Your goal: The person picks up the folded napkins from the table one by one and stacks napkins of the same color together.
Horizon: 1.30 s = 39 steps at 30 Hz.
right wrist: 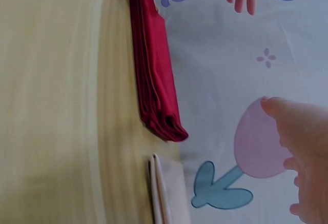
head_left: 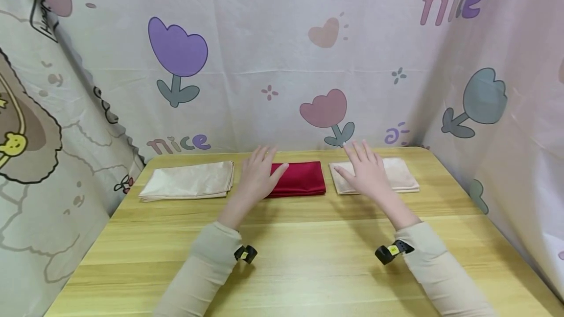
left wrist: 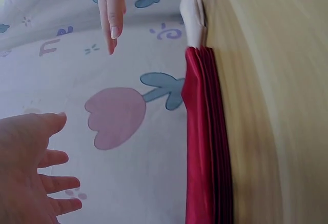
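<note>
Three folded cloths lie in a row along the back of the wooden table. The left one is cream, the middle one is shiny dark red, and the right one is pale beige. My left hand hovers with spread fingers above the table, covering the red cloth's left end in the head view. My right hand is held up likewise, in front of the beige cloth. Both wrist views show the hands raised off the table, apart from the red cloth and holding nothing.
A printed curtain with tulips and the word "nice" hangs behind the table and along both sides. The wooden table top stretches from the cloths toward me. A small black camera is strapped on each wrist.
</note>
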Motion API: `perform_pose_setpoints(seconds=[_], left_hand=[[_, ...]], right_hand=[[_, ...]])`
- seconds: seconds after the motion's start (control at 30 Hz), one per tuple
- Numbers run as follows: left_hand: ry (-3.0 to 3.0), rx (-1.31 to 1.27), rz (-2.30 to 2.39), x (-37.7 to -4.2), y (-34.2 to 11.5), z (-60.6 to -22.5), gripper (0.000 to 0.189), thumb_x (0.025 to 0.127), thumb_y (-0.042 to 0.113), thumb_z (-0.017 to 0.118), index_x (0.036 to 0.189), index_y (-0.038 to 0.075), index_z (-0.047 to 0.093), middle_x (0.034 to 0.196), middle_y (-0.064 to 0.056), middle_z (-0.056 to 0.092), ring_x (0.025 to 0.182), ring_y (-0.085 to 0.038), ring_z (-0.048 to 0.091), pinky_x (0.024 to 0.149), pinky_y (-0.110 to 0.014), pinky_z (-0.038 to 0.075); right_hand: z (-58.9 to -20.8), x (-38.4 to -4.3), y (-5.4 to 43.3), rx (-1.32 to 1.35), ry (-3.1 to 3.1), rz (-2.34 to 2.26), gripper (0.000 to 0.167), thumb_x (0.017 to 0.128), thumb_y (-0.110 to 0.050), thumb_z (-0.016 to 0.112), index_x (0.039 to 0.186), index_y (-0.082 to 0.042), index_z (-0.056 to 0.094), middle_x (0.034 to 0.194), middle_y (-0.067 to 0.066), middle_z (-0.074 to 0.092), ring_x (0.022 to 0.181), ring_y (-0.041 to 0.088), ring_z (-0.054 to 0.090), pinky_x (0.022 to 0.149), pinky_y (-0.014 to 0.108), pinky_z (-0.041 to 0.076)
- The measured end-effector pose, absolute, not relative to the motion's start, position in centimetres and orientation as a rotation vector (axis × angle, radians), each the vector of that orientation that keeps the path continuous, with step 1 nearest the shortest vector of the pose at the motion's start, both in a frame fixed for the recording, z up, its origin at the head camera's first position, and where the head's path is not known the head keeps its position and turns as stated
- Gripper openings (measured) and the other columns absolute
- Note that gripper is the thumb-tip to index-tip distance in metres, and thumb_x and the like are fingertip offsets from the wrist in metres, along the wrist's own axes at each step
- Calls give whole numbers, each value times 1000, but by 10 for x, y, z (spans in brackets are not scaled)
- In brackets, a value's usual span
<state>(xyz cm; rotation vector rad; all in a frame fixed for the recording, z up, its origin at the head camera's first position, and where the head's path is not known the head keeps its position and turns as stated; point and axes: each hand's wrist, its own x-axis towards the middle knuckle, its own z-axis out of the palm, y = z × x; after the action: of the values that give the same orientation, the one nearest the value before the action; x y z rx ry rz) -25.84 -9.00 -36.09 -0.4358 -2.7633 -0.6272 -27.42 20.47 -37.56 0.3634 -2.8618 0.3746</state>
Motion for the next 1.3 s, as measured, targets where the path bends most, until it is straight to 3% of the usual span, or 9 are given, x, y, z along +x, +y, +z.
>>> perform_pose_setpoints(seconds=[0.17,0.5,0.8,1.1,1.3], left_hand=[[-2681,-481,-774,-261,-78,-359,58,98,44,53,147,15,42,149,-9,46,139,-31,40,112,-59,32],[-2638,-503,-1376,-270,-57,-369,57,98,39,54,149,17,39,153,-7,43,143,-27,37,115,-51,34],[-2598,-375,-1863,-275,-36,-370,56,99,40,54,150,23,38,152,-8,43,141,-30,39,113,-52,35],[-2512,-305,-2199,-283,-17,-374,65,99,48,48,155,22,26,157,-5,35,146,-29,31,117,-54,26],[-2388,-239,-2471,-284,-5,-383,64,100,48,45,155,22,26,159,-7,31,144,-30,35,117,-53,29]], right_hand=[[-369,-272,221,353,-2864,386,75,98,-55,43,157,-16,17,164,17,13,151,40,3,116,66,8],[-363,-266,256,350,-2828,551,74,99,-52,44,156,-10,20,161,24,17,148,47,8,112,71,10],[-361,-266,288,393,-2705,921,68,101,-38,48,151,3,26,155,34,21,143,56,12,114,69,7],[-358,-265,316,240,-2721,1340,70,105,-42,35,154,2,10,158,32,10,144,55,8,113,70,8],[-363,-263,335,146,-2577,1696,73,104,-48,31,156,-3,7,161,27,2,147,49,2,116,65,6]])
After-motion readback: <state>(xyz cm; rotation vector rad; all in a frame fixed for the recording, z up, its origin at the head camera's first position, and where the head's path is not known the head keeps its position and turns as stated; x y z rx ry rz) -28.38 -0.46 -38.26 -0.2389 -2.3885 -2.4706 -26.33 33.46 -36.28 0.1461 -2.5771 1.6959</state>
